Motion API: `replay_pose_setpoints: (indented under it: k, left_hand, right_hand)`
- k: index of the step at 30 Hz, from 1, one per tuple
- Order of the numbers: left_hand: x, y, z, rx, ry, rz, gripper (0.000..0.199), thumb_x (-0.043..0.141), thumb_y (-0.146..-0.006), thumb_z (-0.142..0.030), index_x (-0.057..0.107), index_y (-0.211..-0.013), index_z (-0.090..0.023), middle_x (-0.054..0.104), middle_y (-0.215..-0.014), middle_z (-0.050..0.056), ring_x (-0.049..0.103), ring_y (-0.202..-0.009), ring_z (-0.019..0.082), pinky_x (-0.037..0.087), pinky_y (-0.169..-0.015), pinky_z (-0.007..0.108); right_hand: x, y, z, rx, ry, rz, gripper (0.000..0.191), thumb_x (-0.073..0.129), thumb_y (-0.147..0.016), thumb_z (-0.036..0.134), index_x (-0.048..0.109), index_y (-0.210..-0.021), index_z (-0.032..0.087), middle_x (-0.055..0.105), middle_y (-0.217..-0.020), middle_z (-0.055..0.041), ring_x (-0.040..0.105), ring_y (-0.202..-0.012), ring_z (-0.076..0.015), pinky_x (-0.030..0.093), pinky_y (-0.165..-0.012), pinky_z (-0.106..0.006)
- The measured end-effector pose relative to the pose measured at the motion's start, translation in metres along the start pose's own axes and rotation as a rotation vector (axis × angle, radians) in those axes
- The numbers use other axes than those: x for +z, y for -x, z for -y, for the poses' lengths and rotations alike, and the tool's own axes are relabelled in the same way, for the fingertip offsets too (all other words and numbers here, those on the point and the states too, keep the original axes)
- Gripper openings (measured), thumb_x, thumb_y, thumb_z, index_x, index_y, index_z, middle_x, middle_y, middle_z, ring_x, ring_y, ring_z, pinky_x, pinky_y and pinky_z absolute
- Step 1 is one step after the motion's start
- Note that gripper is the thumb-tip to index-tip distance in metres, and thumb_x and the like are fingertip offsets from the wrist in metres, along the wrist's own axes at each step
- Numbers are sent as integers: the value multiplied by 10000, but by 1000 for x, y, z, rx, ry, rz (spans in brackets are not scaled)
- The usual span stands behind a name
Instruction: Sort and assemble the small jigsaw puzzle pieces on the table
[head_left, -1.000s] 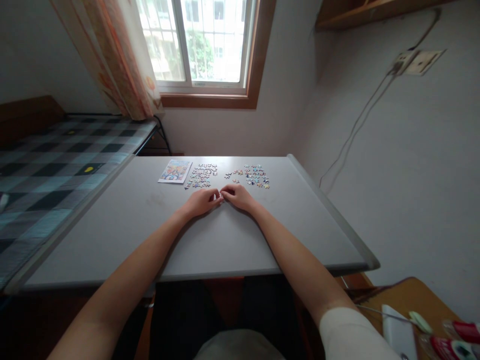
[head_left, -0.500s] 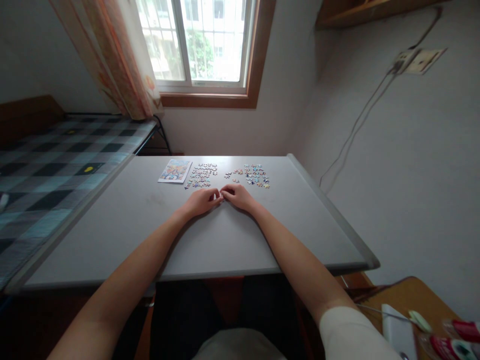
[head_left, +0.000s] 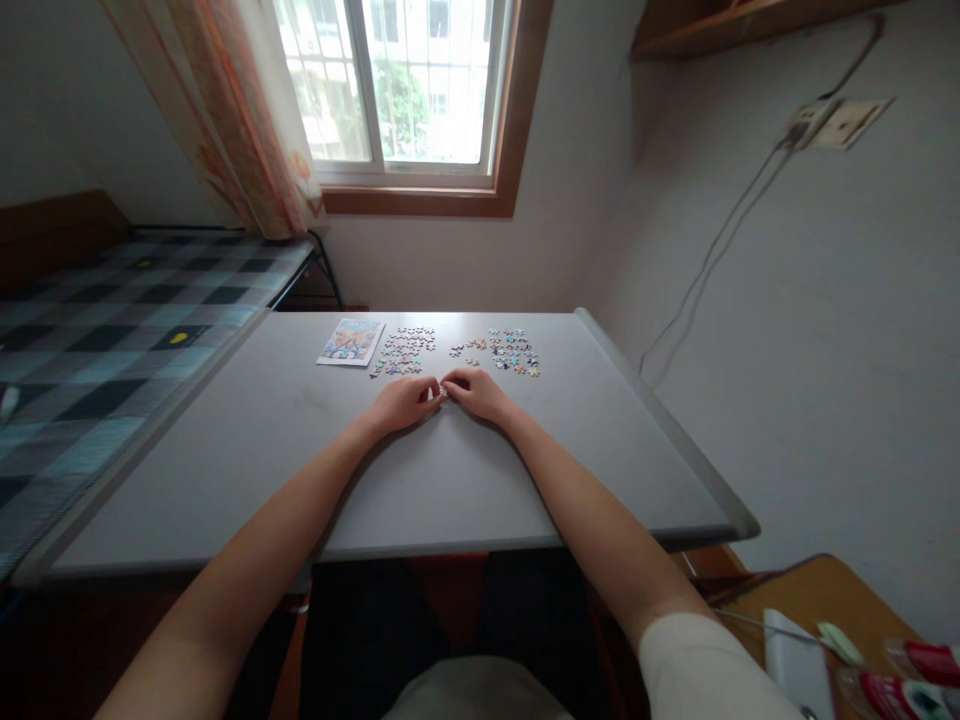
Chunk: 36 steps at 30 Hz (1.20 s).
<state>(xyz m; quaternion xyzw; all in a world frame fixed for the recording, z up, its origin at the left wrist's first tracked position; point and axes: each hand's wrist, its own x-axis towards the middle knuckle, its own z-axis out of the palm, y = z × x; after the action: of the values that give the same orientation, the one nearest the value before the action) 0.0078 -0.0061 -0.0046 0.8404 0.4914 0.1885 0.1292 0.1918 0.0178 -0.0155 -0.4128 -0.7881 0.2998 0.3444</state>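
My left hand [head_left: 409, 402] and my right hand [head_left: 475, 391] meet near the middle of the table, fingertips almost touching. Between them are small jigsaw puzzle pieces [head_left: 443, 392], pinched by the fingers of both hands; how the pieces join is too small to make out. Beyond my left hand, loose puzzle pieces [head_left: 409, 340] lie in rows. A second group of pieces [head_left: 514, 350] is spread beyond my right hand, with a few stray pieces [head_left: 471, 361] between the groups. To the left lies a printed picture sheet [head_left: 351, 342] in blue and orange.
The grey-white table [head_left: 450, 490] has raised side edges. On the left is a bed with a checked cover [head_left: 180, 300]. A wooden stool [head_left: 810, 590] at lower right carries a white device [head_left: 796, 660] and red-labelled containers [head_left: 900, 692]. A cable hangs along the right wall.
Both hands stay in nearly the same place, fingers shifting only slightly around the puzzle pieces. Everything else on the table is unmoved.
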Motion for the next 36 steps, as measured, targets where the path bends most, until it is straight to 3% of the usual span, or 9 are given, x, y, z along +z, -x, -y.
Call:
replay_pose_setpoints:
  k: [36]
  left_hand:
    - [-1,0,0,-5,4,4,314,456,-842,-470,615,-803,-203,600,-639,-2,471,-545,115,285,-527,231]
  right_hand:
    - [0,0,-1,-19,5,3,187,532,-794,215,703,-831,149,670,-731,-16,544,-661,-108,394,-639,-216]
